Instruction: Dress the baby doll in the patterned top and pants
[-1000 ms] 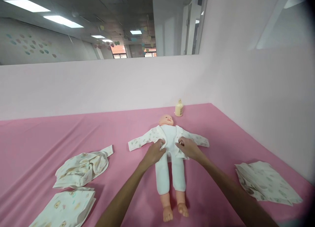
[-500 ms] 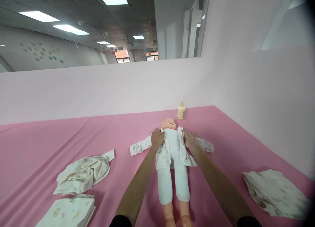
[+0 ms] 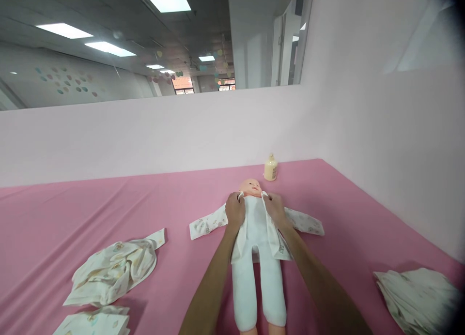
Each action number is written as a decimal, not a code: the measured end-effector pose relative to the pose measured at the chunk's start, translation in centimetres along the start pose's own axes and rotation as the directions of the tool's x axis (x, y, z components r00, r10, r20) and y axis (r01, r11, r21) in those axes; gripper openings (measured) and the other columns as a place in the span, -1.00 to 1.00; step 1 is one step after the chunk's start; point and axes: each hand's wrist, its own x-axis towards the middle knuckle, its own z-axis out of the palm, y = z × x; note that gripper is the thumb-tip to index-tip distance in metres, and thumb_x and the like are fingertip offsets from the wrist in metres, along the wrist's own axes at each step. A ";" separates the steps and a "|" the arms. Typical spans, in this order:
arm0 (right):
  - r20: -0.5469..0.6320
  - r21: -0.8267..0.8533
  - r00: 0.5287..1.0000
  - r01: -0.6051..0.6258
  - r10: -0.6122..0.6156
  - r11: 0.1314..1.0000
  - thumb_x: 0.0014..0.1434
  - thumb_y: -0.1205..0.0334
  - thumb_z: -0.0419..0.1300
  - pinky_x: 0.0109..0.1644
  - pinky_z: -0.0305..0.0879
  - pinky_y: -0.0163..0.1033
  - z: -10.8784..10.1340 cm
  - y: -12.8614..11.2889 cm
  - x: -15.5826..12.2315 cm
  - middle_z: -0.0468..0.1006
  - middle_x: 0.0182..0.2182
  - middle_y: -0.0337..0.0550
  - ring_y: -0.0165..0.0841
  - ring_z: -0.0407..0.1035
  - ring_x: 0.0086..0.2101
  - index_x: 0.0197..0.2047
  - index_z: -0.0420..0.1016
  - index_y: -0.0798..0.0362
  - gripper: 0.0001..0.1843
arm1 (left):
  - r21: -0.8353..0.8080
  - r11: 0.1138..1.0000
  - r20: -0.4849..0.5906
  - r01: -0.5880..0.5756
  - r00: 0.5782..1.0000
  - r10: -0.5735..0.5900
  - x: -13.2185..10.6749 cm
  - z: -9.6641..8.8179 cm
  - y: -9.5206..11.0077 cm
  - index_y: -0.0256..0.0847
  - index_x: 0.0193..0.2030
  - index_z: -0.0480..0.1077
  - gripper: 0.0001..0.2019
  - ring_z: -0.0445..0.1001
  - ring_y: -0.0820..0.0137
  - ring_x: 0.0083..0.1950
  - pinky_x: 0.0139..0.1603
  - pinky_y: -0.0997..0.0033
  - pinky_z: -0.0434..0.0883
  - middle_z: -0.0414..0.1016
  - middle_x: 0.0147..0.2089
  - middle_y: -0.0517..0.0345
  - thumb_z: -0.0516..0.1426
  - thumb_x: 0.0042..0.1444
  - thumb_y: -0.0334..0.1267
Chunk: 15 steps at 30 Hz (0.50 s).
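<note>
**Operator:** Where are my hands just now?

**Guide:** Both are up at the neck of the doll [image 3: 257, 228]. Your left hand [image 3: 235, 211] and right hand [image 3: 276, 209] are closed, each pinching one front edge of the jacket [image 3: 203, 224] right by the collar. The doll lies on its back on the pink sheet [image 3: 109, 214], with its head away from you and its legs toward you. The jacket sleeves are spread flat to either side.

**Operator:** Which step would you call this?

**Guide:** I'd say you're working the collar end of the open fronts. The two flaps lie apart and the white suit shows between them, so the jacket isn't closed.

**Operator:** What does a next move ask of me?

**Guide:** In my judgement, an even pull from both hands, so neither flap drags the doll sideways. Grip close to the edges too, since the cloth looks thin and floppy. I can't tell whether there are ties or snaps, because your fingers cover that spot.

**Operator:** What's near me?

**Guide:** A bottle [image 3: 271, 168] stands just beyond the doll's head, apart from your hands. A crumpled heap [image 3: 112, 269] and a folded stack [image 3: 94, 323] lie well off to your left. Another pile [image 3: 421, 296] sits at the right edge.
</note>
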 end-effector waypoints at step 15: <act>-0.030 0.111 0.999 -0.007 0.011 0.994 0.19 0.14 0.04 -0.50 -0.14 -0.29 1.2 -0.4 -0.3 0.02 -0.63 -0.36 -0.46 -0.06 -0.55 -0.59 -0.05 -0.02 -0.60 | -0.304 0.952 -0.045 -0.041 0.999 0.028 0.2 0.5 -0.3 -0.21 -0.41 0.36 -0.78 0.31 0.41 -0.35 -0.29 0.44 0.19 0.42 -0.40 0.18 0.04 0.21 -0.19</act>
